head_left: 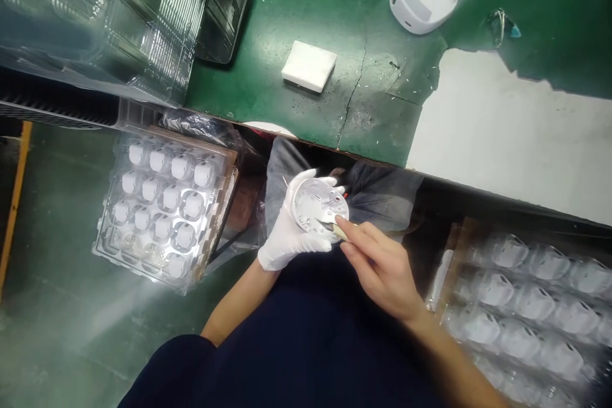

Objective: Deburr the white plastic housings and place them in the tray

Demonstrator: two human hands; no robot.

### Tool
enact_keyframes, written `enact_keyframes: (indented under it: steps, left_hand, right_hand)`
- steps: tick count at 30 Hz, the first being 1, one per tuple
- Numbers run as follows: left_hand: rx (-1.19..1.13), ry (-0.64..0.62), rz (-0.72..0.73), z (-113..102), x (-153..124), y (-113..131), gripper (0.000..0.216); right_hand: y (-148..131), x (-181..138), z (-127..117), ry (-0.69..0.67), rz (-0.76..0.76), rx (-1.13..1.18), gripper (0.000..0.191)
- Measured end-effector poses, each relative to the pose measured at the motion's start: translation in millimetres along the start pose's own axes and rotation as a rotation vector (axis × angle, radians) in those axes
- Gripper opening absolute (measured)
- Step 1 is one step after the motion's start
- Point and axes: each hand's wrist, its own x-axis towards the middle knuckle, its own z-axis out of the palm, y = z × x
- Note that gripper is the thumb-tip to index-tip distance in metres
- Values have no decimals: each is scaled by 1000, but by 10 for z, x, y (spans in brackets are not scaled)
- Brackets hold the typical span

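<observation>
- Centrally, a round white part [315, 199] is held before the body, near the front edge of the green surface [258, 32] but apart from it.
- Both hands fill the gap between that edge and the dark clothing [310, 338]; sideways, a clear tray [112, 239] bounds the room on the left, another tray [519, 279] on the right.
- Fingers of the gloved left hand [284, 233] are wrapped around the part.
- Fingers of the bare right hand [385, 264] are pinched on a small pale-handled tool [340, 232], its tip over the part; whether they touch, I cannot tell.
- Farther out, a white block [310, 65] lies on the surface.
</observation>
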Motion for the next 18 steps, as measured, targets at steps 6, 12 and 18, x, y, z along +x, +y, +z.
enact_keyframes:
  steps: [6, 12, 18]
  left_hand:
    - [68, -52, 47, -8, -3, 51, 111]
    - [82, -70, 71, 5, -6, 51, 108]
    - [79, -61, 40, 14, -11, 70, 105]
  right_hand:
    - [7, -18, 33, -19, -93, -106, 33]
    - [-3, -22, 27, -20, -112, -120, 30]
    - [-6, -9, 14, -25, -109, -114, 30]
